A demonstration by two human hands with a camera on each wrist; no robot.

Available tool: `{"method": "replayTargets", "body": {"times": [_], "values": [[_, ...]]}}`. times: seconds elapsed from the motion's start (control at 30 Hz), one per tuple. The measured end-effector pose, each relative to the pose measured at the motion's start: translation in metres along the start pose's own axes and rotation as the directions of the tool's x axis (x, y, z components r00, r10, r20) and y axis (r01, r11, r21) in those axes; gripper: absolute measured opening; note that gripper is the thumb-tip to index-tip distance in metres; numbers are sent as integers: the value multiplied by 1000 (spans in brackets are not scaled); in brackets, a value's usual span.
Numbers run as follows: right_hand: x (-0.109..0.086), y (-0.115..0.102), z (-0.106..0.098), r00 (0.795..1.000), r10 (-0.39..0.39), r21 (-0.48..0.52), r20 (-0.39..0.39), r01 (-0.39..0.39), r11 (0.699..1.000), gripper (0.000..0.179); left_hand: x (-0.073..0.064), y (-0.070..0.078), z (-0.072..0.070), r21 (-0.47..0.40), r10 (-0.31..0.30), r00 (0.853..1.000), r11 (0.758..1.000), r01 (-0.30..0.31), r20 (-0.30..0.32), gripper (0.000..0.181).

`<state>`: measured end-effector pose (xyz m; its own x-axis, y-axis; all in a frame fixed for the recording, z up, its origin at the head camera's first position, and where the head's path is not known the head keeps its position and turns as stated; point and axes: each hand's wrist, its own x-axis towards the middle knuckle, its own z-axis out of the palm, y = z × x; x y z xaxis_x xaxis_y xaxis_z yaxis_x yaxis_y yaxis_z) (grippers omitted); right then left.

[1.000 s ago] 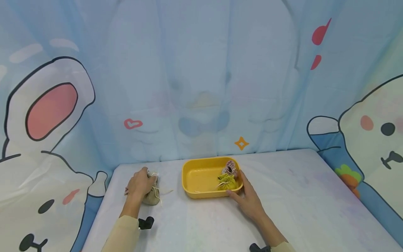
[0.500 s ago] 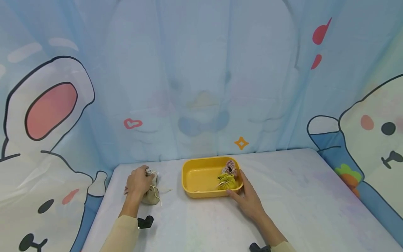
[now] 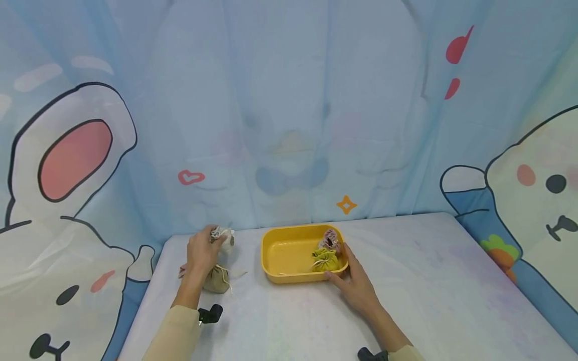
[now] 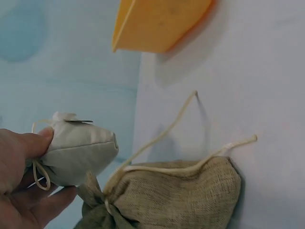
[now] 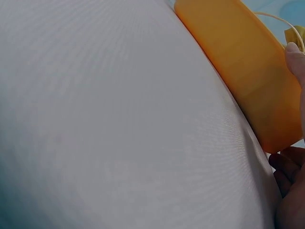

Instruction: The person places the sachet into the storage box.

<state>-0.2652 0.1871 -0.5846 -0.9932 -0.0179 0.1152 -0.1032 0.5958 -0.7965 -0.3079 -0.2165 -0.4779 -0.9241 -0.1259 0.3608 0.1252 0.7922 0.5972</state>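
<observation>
The left hand (image 3: pixel 201 253) pinched the white pouch (image 4: pixel 86 152) by its neck between nearly closed fingers, above the tabletop (image 3: pixel 289 321) near the brown pouch (image 3: pixel 217 281), while the right hand (image 3: pixel 359 292), fingers parted, gripped the yellow tray (image 3: pixel 289 279) holding two pouches.

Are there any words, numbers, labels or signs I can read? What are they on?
No words, numbers, labels or brands can be read here.
The backdrop shows only drawings, like a red heart and an orange star.
The yellow tray looks plain.
A thin dark strip on the white bag is too small to make out.
</observation>
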Motion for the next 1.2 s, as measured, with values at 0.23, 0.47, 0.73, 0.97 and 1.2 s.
{"method": "replayTargets", "body": {"times": [0.23, 0.47, 0.73, 0.97, 1.2], "values": [[1, 2, 1, 1000, -11, 7, -6, 11, 1000, 110, 2, 16, 4, -101, 30, 999, 994, -33, -30, 45], [0, 1, 1, 1000, -4, 9, -8, 4, 1000, 110, 1, 40, 16, -215, 40, 999, 976, -42, -13, 46], [-1, 0, 1, 1000, 12, 24, -4, -12, 1000, 110, -3, 60, 38, -270, 91, 996, 959, -82, 21, 46], [-1, -1, 1, 1000, 23, 22, -6, -23, 1000, 112, -6, 73, 64, -324, 102, 993, 943, -78, 59, 43], [-2, -2, 1, 1000, 28, 22, -8, -28, 999, 112, -8, 82, 87, -348, 119, 986, 935, -70, 121, 43]]}}
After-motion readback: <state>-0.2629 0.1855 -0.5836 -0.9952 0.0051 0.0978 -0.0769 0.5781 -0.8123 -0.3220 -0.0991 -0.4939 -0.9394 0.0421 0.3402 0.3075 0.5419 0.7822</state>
